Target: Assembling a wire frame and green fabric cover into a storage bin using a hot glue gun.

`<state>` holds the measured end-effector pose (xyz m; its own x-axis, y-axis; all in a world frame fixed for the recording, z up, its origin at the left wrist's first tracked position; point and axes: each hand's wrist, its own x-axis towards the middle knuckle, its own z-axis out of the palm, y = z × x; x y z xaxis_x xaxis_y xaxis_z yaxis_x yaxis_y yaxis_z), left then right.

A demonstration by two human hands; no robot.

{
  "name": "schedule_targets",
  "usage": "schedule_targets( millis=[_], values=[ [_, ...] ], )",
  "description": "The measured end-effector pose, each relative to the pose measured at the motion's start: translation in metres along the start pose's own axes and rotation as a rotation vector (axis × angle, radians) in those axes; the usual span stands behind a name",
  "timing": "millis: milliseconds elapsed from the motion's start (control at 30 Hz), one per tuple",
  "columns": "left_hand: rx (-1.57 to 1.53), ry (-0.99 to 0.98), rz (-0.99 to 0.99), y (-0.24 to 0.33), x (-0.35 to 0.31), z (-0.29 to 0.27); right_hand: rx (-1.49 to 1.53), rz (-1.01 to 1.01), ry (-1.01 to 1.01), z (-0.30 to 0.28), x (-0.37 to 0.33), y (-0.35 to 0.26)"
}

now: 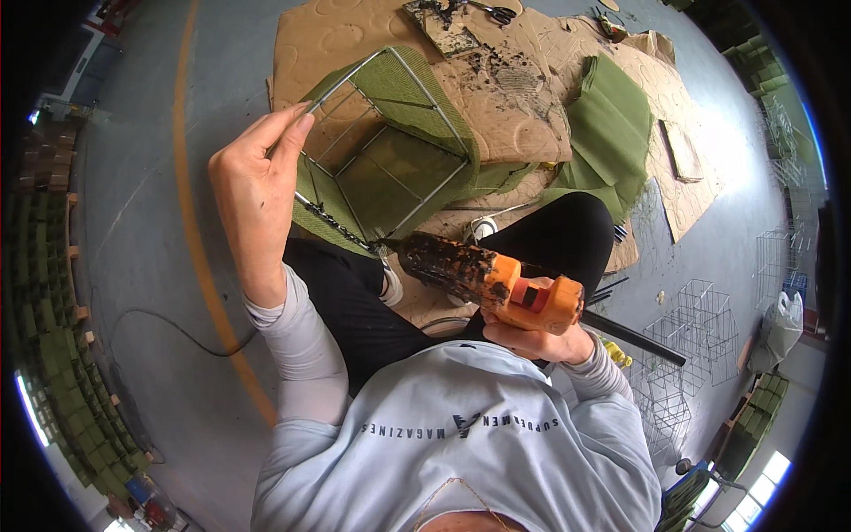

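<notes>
A box-shaped wire frame stands tilted before my knees, with green woven fabric around its sides. My left hand pinches its upper left edge between thumb and fingertips; whether fabric or wire lies in the pinch is hard to make out. Black glue runs in a bead along the lower left edge. My right hand grips an orange glue gun smeared with black. The gun's dark nozzle is at the frame's near corner, and a thick black glue stick juts from its back.
Cardboard with black residue covers the floor ahead, with scissors on it. Folded green fabric lies to the right. Bare wire frames stand farther right. A cable crosses the floor at left, near stacked green goods.
</notes>
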<state>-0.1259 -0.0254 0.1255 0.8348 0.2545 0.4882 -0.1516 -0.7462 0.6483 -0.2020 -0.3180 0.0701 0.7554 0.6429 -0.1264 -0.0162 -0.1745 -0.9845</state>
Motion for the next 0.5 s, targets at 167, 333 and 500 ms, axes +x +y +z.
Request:
schedule_targets(
  millis=[167, 333, 500],
  values=[
    [0.003, 0.007, 0.015, -0.002, 0.0, 0.0, -0.024, 0.097, 0.015, -0.006, -0.003, -0.009],
    [0.008, 0.004, 0.007, -0.002, 0.0, -0.001, 0.018, 0.177, 0.08, -0.01, -0.007, -0.007],
    [-0.015, 0.008, -0.002, -0.001, 0.001, 0.0, -0.505, -0.376, 0.024, -0.021, -0.01, 0.022]
  ],
)
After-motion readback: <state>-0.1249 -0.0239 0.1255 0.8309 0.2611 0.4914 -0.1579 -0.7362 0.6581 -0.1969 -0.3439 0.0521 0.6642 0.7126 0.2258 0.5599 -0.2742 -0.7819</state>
